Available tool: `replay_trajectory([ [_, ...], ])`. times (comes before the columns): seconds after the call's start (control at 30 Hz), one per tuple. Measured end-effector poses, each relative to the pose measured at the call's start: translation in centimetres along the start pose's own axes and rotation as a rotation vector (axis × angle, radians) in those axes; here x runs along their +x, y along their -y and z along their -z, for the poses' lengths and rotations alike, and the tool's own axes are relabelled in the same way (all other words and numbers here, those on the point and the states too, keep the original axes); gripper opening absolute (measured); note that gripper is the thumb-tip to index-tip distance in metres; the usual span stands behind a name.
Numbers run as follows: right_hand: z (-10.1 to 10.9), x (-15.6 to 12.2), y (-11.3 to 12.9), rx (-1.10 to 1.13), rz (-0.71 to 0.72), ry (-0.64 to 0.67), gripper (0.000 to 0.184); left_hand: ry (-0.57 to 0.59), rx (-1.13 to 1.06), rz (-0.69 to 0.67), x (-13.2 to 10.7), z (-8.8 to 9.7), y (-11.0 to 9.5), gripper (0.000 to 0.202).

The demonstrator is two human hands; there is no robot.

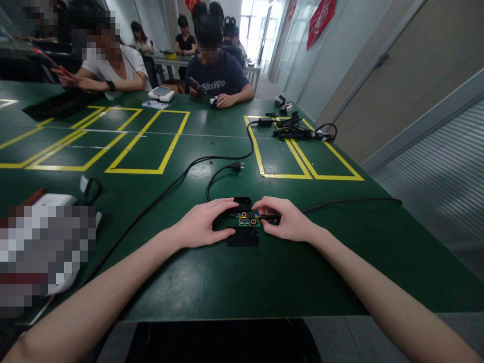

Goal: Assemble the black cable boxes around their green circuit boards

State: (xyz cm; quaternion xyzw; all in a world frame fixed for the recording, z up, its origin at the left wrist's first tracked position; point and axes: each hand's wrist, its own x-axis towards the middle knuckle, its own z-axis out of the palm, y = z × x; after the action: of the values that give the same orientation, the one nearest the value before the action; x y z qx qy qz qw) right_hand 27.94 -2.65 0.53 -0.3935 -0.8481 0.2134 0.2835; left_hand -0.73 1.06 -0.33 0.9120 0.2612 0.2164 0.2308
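A small green circuit board (245, 221) with copper-wound coils lies between two black plastic case halves, the upper one (242, 203) behind it and the lower one (242, 238) in front. My left hand (204, 222) spans the left side, fingers stretched out and thumb apart. Its fingertips touch the upper case half and its thumb rests at the lower one. At the board's right end, my right hand (285, 219) curls its fingers and thumb around a black cable (269, 218). The palm hides part of that cable.
A plug (237, 166) on a short cord lies behind the case. A long black cable (189, 169) crosses the green table (181, 287). Bundled adapters and cords (298, 132) lie at the back right. A blurred-out pale object (41, 247) sits left. Two people (217, 70) work across the table.
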Motion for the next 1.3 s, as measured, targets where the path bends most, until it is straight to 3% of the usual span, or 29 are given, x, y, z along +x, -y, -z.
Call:
replay_trajectory([
  [0.3,-0.6,0.1,0.1,0.045,-0.001,-0.078,0.008,-0.028,0.03,-0.025,0.3,0.1,-0.4,0.043],
  [0.7,-2.2,0.6,0.4,0.062,-0.047,-0.123,0.007,-0.075,0.03,0.031,0.5,-0.2,-0.6,0.04],
  [0.83,-2.3,0.6,0.5,0.059,-0.048,-0.16,0.006,-0.089,0.028,-0.019,0.5,0.2,-0.6,0.041],
  [0.93,-2.3,0.6,0.7,0.047,-0.019,-0.184,0.011,-0.114,0.03,-0.017,0.5,0.7,-0.5,0.034],
  [1.13,-2.5,0.6,1.3,0.015,-0.015,-0.11,0.038,-0.095,0.056,0.071,0.5,1.1,-0.3,0.015],
  [1.3,-2.6,0.7,1.5,-0.005,-0.048,-0.108,0.03,-0.044,0.117,0.116,0.5,1.1,-0.4,0.014],
])
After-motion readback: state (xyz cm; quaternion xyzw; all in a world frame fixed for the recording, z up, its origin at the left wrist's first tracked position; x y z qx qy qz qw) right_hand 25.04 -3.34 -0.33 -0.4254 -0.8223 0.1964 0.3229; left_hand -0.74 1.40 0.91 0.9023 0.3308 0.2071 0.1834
